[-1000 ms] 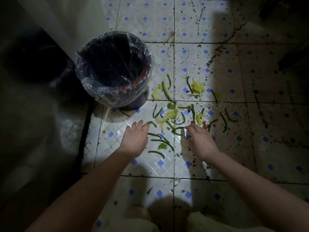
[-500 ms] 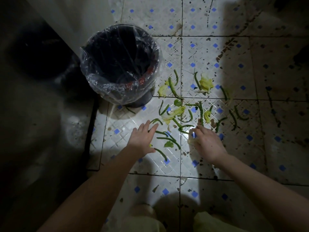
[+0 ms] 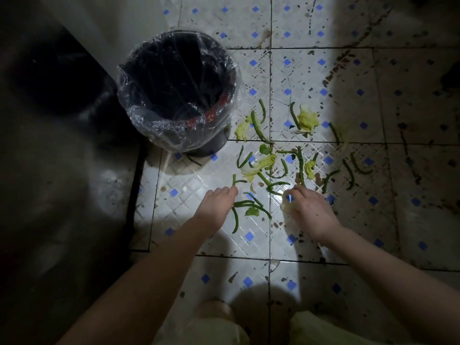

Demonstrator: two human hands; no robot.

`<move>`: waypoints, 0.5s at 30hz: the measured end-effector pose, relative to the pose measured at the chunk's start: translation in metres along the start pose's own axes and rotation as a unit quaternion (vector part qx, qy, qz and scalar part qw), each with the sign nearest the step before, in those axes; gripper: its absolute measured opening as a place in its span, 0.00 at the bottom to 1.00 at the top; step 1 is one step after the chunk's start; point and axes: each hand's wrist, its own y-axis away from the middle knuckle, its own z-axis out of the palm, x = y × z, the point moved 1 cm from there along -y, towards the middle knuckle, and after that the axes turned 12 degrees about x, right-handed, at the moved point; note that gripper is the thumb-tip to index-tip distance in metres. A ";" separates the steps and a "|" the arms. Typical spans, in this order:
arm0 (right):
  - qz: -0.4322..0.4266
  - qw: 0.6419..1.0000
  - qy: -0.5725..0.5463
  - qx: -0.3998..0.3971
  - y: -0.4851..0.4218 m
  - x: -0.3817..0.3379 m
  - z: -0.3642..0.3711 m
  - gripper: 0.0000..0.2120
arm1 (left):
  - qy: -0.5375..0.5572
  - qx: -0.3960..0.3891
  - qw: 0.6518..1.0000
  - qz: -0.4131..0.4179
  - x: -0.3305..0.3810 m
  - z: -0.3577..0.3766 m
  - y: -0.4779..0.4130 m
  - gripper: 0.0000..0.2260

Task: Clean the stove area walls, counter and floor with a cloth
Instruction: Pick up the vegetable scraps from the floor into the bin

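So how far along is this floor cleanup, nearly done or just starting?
Just starting, by the look of it. Nothing looks finished: green bean pieces and pale leaf scraps lie scattered on the tiled floor, which is still speckled with dark stains. In hand: the left hand and right hand are down among the nearest scraps; the right seems to hold something pale. Left: gathering the rest into the lined bin and wiping the tiles.

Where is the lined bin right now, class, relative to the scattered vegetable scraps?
In the head view the lined bin stands upper left of centre on the tiled floor, just left of the vegetable scraps and beyond the left hand.
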 end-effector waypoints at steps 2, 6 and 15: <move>0.006 1.000 -0.001 0.002 0.000 0.001 -0.001 0.22 | -0.009 0.001 1.000 0.001 0.001 0.000 0.000 0.18; 0.019 1.000 0.009 -0.004 0.001 0.003 -0.002 0.21 | -0.020 0.020 0.999 -0.024 -0.007 0.000 -0.001 0.27; 0.010 1.000 0.014 0.010 -0.013 -0.001 -0.002 0.19 | -0.075 0.075 0.990 -0.093 -0.047 -0.025 -0.012 0.23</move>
